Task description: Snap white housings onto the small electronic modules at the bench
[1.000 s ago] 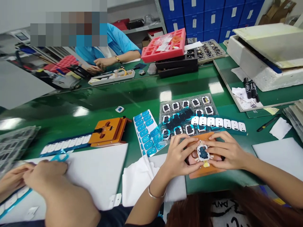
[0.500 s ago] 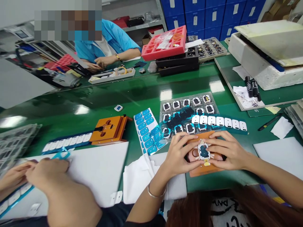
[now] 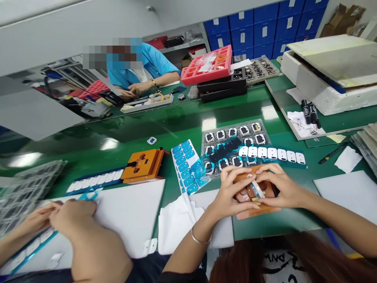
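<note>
My left hand (image 3: 231, 192) and my right hand (image 3: 281, 186) are closed around a small white watch-case part (image 3: 257, 190), with fingertips and thumbs at its edges. The part is tipped up on its side, showing a narrow rim and a strip of blue. Directly beneath lies an orange fixture block (image 3: 247, 214), partly covered by my fingers. Just beyond my hands, a clear tray (image 3: 205, 131) holds several white-rimmed parts with dark centres. A strip of white labels (image 3: 271, 153) lies across its right side, and dark film pieces with blue tabs lie on its middle.
To the left are a sheet of blue stickers (image 3: 184, 171), white cloths (image 3: 176, 224) and another orange fixture (image 3: 141, 165). A co-worker's hands (image 3: 64, 216) work at far left over a white mat (image 3: 129, 220). A pen (image 3: 332, 153) and paper (image 3: 348, 159) lie right.
The watch-case part has turned from facing up to standing tilted on its edge between my fingers. My view has shifted, moving the scene slightly down and, at left, rightward.
</note>
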A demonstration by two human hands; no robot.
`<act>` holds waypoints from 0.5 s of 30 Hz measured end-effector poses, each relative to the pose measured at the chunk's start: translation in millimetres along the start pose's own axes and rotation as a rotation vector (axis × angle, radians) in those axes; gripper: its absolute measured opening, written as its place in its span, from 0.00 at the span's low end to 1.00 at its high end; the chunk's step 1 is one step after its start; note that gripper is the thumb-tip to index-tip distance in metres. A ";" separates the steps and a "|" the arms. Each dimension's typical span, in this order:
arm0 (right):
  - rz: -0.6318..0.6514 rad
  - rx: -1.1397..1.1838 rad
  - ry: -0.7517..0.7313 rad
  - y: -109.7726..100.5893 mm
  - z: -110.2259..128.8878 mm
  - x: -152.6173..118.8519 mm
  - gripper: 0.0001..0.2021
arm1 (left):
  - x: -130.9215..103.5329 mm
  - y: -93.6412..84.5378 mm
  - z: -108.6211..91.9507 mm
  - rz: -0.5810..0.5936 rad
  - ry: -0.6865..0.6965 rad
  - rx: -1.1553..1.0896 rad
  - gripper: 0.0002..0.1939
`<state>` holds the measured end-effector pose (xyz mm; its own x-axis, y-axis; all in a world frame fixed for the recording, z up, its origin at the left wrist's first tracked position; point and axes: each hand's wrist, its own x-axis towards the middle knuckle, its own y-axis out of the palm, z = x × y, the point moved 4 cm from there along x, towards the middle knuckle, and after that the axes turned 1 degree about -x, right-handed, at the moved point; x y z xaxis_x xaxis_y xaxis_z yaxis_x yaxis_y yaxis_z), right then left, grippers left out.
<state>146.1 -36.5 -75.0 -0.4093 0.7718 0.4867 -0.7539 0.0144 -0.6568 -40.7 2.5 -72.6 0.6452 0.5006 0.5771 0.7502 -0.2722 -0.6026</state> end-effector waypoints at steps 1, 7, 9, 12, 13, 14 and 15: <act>0.000 0.034 0.018 0.8 -2.4 -0.5 0.21 | 0.1 2.5 -0.5 0.018 0.008 0.012 0.36; 0.067 0.192 0.070 5.3 -8.8 -1.7 0.26 | 1.4 3.2 -1.2 -0.046 0.029 0.021 0.31; 0.086 0.221 0.080 6.6 -9.1 -2.1 0.26 | 1.8 1.7 -0.9 -0.084 0.036 0.012 0.32; 0.081 0.258 0.099 8.6 -11.1 -3.3 0.26 | 1.5 0.6 0.9 -0.139 0.020 -0.010 0.33; 0.077 0.267 0.105 9.1 -12.1 -3.7 0.26 | 1.2 0.6 1.6 -0.151 0.012 -0.017 0.32; 0.075 0.274 0.108 9.6 -12.9 -4.1 0.26 | 0.8 0.6 2.1 -0.161 0.005 -0.022 0.32; 0.076 0.280 0.110 9.8 -13.5 -4.2 0.25 | 0.5 0.6 2.5 -0.169 0.000 -0.028 0.32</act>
<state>147.4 -31.0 -91.2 -0.4233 0.8282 0.3673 -0.8419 -0.2097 -0.4973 -40.3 4.6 -74.1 0.5094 0.5415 0.6689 0.8518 -0.2065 -0.4815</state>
